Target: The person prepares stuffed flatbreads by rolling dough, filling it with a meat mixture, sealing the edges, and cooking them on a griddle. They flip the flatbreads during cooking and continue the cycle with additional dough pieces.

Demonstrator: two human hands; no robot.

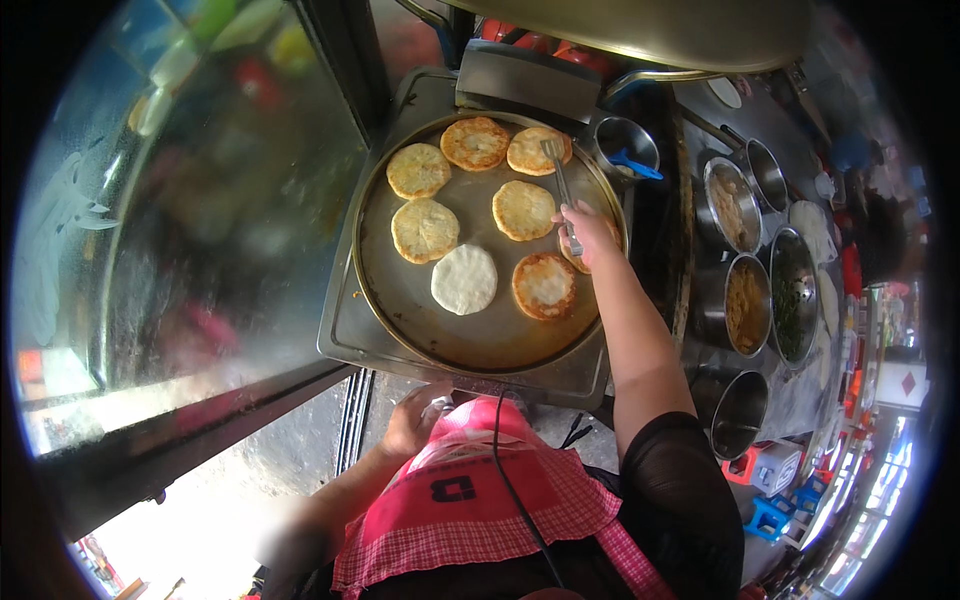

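My right hand (589, 231) grips a pair of metal food tongs (561, 177) over a round griddle pan (480, 341). The slotted tip overlaps a browned flatbread (529, 152) at the pan's far right; whether it touches is unclear. Another flatbread (571, 256) is partly hidden under this hand. Nearby lie a golden flatbread (523, 211) and a darker-browned flatbread (544, 286). One white, unbrowned dough round (464, 279) sits near the middle, with several more flatbreads (424, 230) to its left and behind. My left hand (414, 421) is by the pink apron (450, 465), below the stove's front edge; its fingers are partly hidden.
Right of the pan stands a metal pot (626, 135) with a blue-handled utensil (634, 163). Farther right, metal containers hold orange filling (744, 307), pale filling (731, 206) and chopped greens (789, 300). A glass panel (225, 225) borders the left; a large metal lid (645, 30) overhangs the back.
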